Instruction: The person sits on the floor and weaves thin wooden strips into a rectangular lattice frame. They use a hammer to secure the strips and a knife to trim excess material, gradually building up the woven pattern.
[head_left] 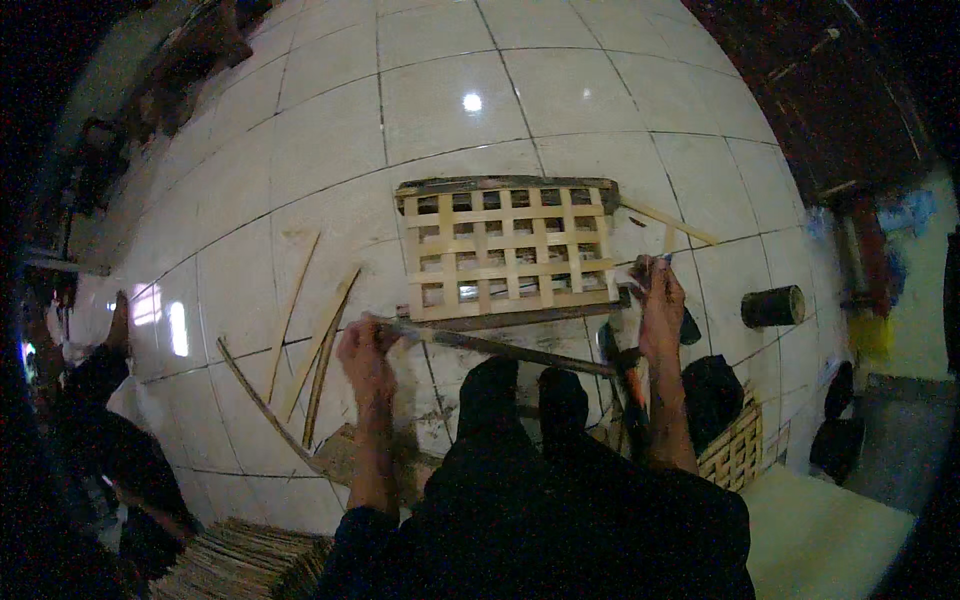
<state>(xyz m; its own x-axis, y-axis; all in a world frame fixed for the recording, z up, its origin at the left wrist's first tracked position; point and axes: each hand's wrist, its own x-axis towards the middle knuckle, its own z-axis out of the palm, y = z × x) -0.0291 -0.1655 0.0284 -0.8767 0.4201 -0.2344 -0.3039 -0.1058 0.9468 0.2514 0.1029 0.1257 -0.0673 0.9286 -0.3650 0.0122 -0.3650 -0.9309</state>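
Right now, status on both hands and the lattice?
Left hand gripping long strip. Right hand at woven bamboo lattice, right edge. Loose strips on floor left, dark cylinder right.

Dim, bluish picture; lamp glare on tiles [472, 101], dark fisheye-bent edges.

Tiled floor [560, 100]. Woven bamboo lattice panel [508, 250] lies flat ahead of the knees. Left hand [366, 345] grips one end of a long dark strip [500, 348]; right hand [660, 305] pinches a thin bamboo slat [669, 238] at the panel's right edge. Loose bamboo strips [318, 345] lie left; dark cylinder [772, 306] right.
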